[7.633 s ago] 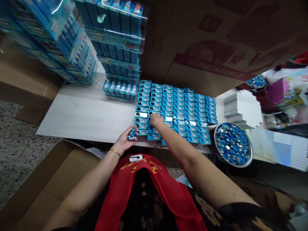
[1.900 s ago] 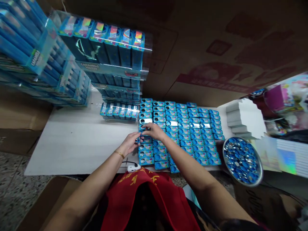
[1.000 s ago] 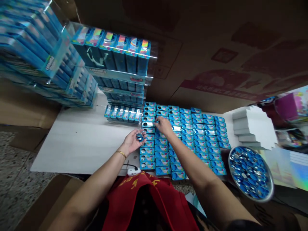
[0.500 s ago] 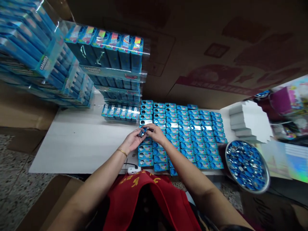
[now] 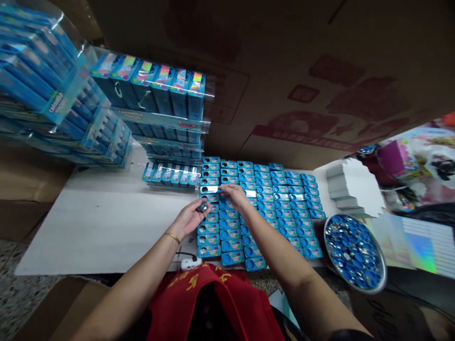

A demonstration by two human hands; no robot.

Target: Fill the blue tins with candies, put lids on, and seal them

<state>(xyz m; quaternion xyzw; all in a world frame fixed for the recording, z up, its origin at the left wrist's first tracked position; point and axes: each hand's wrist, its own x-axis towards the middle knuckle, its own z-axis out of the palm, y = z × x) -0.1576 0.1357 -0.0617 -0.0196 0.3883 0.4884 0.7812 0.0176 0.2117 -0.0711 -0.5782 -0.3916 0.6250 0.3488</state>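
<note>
My left hand (image 5: pixel 190 218), with a gold bangle at the wrist, is palm-up at the left edge of the rows of tins. Its curled fingers hold small round silver-and-blue pieces (image 5: pixel 204 207). My right hand (image 5: pixel 233 193) is over the second column, fingertips pinched together beside a tin; whatever they hold is too small to make out. Flat blue tins (image 5: pixel 264 189) lie in columns, each with a round spot at its left end. Some spots in the left columns look dark or silvery, those farther right blue. My right forearm hides some front tins.
A metal bowl (image 5: pixel 383 279) of loose blue and silver round pieces stands at the right, below stacked white card (image 5: pixel 355 187). Clear-wrapped display packs (image 5: pixel 156 116) rise at the back left. A large carton (image 5: pixel 270 94) walls the back. A white power strip (image 5: pixel 191 263) lies at the front edge.
My hands have moved apart: the left went slightly left and down with the round pieces, the right went to the second column of tins. The camera view has shifted a little.
</note>
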